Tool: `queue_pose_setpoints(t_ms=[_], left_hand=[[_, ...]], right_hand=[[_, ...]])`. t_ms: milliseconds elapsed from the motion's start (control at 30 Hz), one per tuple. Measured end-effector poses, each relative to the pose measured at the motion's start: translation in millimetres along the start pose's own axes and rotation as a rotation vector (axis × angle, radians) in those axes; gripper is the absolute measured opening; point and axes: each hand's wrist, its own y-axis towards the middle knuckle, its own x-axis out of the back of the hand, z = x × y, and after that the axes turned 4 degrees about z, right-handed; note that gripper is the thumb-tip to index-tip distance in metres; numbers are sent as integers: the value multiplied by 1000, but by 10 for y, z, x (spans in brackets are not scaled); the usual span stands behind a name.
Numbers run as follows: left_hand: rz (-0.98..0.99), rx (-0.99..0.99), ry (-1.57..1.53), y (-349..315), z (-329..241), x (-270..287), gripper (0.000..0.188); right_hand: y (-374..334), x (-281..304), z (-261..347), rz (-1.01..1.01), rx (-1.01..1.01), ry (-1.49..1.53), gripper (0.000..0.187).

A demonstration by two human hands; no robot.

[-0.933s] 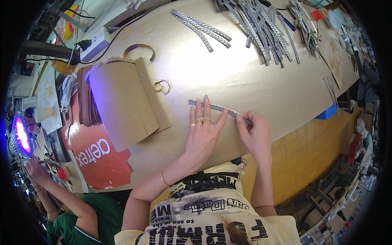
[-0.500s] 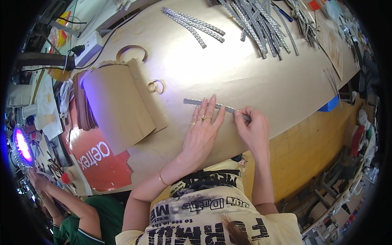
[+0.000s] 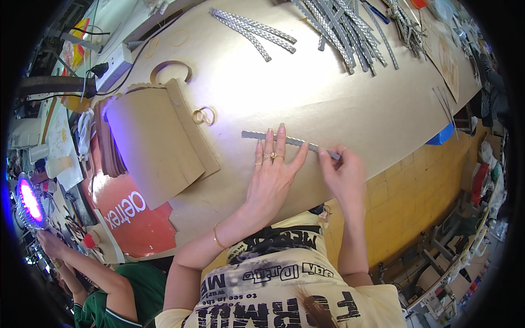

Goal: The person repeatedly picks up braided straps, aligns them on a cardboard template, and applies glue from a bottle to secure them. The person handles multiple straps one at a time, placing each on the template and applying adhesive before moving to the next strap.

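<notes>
Item: one grey braided strip (image 3: 293, 141), which lay aslant on the brown-covered table (image 3: 350, 117) before the person. Left hand (image 3: 276, 169): rested palm down over the strip, fingers spread. Right hand (image 3: 343, 168): thumb and forefinger pinched the strip's right end; the other fingers were curled, their tips hard to make out. Beyond: a few loose braids (image 3: 257, 26) lay left of a heaped bundle (image 3: 350, 33). Left: brown sheets (image 3: 156, 142) were stacked.

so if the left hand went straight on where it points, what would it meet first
Beyond the flat grey braided strip under the left hand, probably the right ends of the three silver braided strips, though it might miss.
</notes>
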Motion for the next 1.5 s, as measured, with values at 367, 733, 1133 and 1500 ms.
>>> queue_pose_setpoints(t_ms=[367, 733, 1133, 1500], left_hand=[[48, 9, 49, 26, -19, 44, 72], [77, -2, 111, 39, -48, 47, 75], [73, 31, 268, 46, -160, 35, 74], [73, -122, -9, 103, -105, 25, 69]], right_hand=[[-69, 46, -165, -34, 108, 79, 20], [-50, 51, -129, -10, 8, 20, 21], [-111, 146, -251, -45, -58, 245, 20], [-86, 138, -305, -49, -67, 268, 20]])
